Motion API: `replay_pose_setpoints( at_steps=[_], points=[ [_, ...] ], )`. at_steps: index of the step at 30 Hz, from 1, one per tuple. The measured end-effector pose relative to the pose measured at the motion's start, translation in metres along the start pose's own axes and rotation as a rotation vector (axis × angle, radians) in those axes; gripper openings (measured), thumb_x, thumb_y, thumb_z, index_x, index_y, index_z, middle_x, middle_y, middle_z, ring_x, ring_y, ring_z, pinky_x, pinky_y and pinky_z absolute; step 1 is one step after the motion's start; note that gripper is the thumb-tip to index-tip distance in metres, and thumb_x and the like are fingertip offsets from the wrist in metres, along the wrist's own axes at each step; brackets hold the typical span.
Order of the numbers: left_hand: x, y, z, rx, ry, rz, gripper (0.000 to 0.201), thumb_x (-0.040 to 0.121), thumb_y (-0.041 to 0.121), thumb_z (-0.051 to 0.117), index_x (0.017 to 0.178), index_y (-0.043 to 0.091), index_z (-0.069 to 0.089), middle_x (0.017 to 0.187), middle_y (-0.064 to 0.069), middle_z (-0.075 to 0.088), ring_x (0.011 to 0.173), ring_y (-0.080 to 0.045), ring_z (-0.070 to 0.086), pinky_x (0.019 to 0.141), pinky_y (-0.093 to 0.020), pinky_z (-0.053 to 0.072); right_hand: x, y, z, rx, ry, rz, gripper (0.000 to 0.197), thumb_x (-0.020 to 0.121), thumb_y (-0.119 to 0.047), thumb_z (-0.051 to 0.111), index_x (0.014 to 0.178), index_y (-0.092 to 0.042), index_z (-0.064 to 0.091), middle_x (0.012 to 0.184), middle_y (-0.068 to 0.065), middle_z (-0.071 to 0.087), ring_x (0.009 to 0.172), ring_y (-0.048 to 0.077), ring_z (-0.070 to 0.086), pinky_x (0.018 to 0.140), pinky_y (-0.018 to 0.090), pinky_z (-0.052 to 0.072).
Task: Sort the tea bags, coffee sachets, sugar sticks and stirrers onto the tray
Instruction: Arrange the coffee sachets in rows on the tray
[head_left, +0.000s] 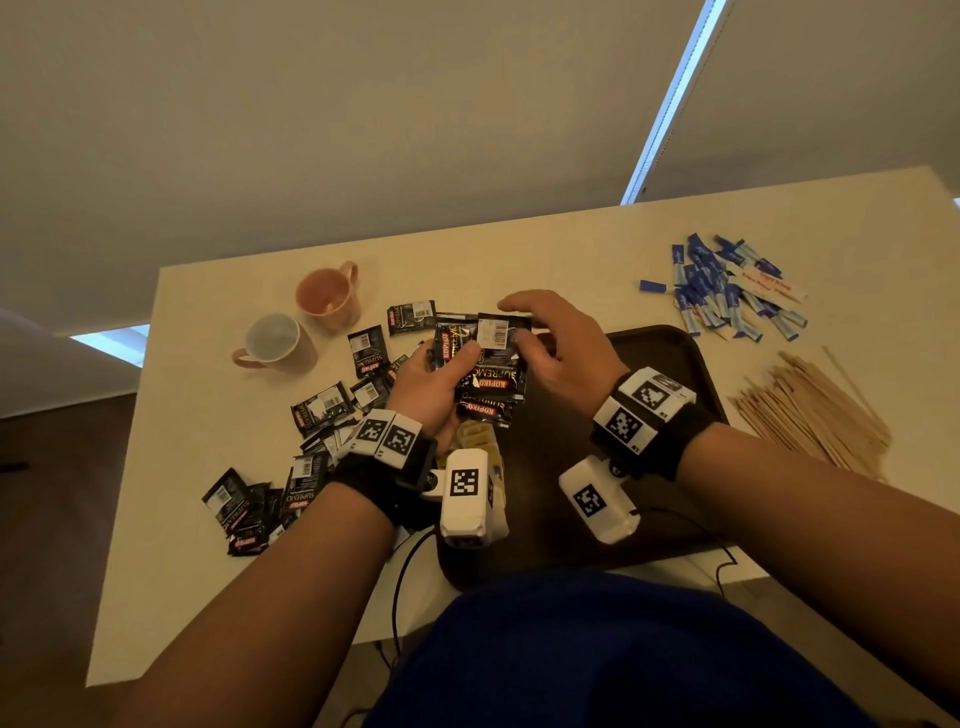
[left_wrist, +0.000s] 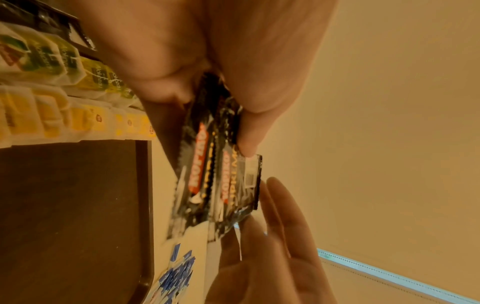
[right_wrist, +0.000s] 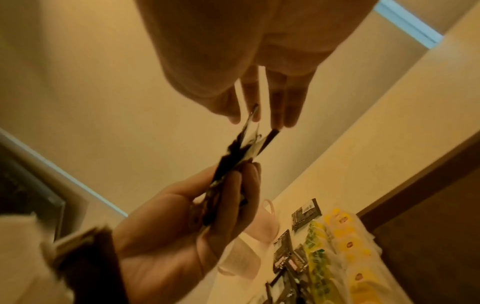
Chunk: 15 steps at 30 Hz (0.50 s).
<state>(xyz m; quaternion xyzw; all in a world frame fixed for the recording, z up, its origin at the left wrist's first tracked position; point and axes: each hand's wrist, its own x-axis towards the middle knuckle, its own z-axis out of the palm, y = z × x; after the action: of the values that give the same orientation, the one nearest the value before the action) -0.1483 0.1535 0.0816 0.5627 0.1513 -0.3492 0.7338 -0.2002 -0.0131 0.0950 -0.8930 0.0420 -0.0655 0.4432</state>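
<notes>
Hands meet at frame centre above the dark tray (head_left: 691, 364). The left hand (head_left: 441, 379) clamps a fanned stack of black Kopiko coffee sachets (head_left: 491, 364), thumb pressed on top, probably gathering them for one tidy placement. The right hand (head_left: 556, 343), fingers nearly straight, touches the top sachet's edge, seemingly squaring it. More sachets (head_left: 322, 405) lie scattered lower left.

The dark tray (head_left: 691, 364) has bare floor along its right and near parts, while the tea bags (left_wrist: 52, 86) line its left edge. Left of it, loose coffee sachets (head_left: 322, 408) litter the table (head_left: 208, 571), with two mugs (head_left: 301, 322) behind them. To the right, sugar sticks (head_left: 727, 291) and stirrers (head_left: 815, 410) lie heaped, with bare table between the two heaps.
</notes>
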Motion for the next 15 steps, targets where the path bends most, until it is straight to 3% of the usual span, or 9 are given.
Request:
replay_pose_setpoints(
  at_steps=[2,5,8,11,13,15],
  points=[
    [0.002,0.002,-0.001,0.003,0.023,0.017,0.031,0.092,0.015,0.067,0.121,0.008,0.059,0.113,-0.020,0.071,0.099,-0.035,0.071,0.087,-0.051,0.057,-0.004,0.004,-0.001,-0.108,-0.100,-0.110,0.052,0.081,0.004,0.057,0.132,-0.009,0.055,0.142,0.009,0.049,0.133,0.024,0.044,0.110,0.042,0.040],
    [0.003,0.005,-0.002,-0.048,0.031,0.005,0.031,0.094,0.015,0.064,0.123,0.007,0.058,0.114,-0.020,0.070,0.098,-0.033,0.072,0.075,-0.043,0.060,-0.008,0.009,0.001,-0.386,-0.219,-0.291,0.061,0.072,-0.008,0.075,0.131,-0.016,0.058,0.145,0.008,0.048,0.138,0.032,0.036,0.113,0.044,0.033],
    [0.005,0.005,0.000,-0.068,0.024,-0.020,0.033,0.095,0.016,0.063,0.126,0.005,0.058,0.117,-0.020,0.069,0.100,-0.035,0.071,0.073,-0.041,0.060,-0.008,0.009,0.003,-0.526,-0.161,-0.377,0.047,0.071,-0.024,0.080,0.117,-0.020,0.070,0.133,0.009,0.058,0.127,0.037,0.047,0.098,0.051,0.045],
    [0.007,0.005,-0.002,-0.102,0.036,-0.051,0.032,0.096,0.016,0.062,0.126,0.004,0.059,0.116,-0.021,0.070,0.098,-0.035,0.072,0.072,-0.042,0.061,-0.007,0.007,0.003,-0.571,-0.137,-0.479,0.034,0.078,-0.029,0.066,0.110,-0.020,0.073,0.119,0.011,0.064,0.112,0.037,0.056,0.085,0.050,0.050],
    [0.009,0.005,-0.004,-0.115,0.054,-0.060,0.031,0.095,0.016,0.063,0.123,0.003,0.060,0.114,-0.021,0.070,0.096,-0.035,0.072,0.072,-0.043,0.060,-0.007,0.006,0.002,-0.574,-0.162,-0.520,0.033,0.080,-0.026,0.062,0.110,-0.019,0.073,0.113,0.012,0.066,0.104,0.036,0.060,0.077,0.050,0.052],
    [0.011,0.004,-0.007,-0.102,0.092,-0.063,0.034,0.093,0.016,0.065,0.123,0.002,0.059,0.114,-0.022,0.070,0.095,-0.035,0.072,0.075,-0.045,0.060,-0.007,0.009,0.002,-0.563,-0.171,-0.538,0.036,0.077,-0.018,0.068,0.112,-0.018,0.072,0.110,0.013,0.066,0.100,0.036,0.061,0.073,0.050,0.053]
  ],
)
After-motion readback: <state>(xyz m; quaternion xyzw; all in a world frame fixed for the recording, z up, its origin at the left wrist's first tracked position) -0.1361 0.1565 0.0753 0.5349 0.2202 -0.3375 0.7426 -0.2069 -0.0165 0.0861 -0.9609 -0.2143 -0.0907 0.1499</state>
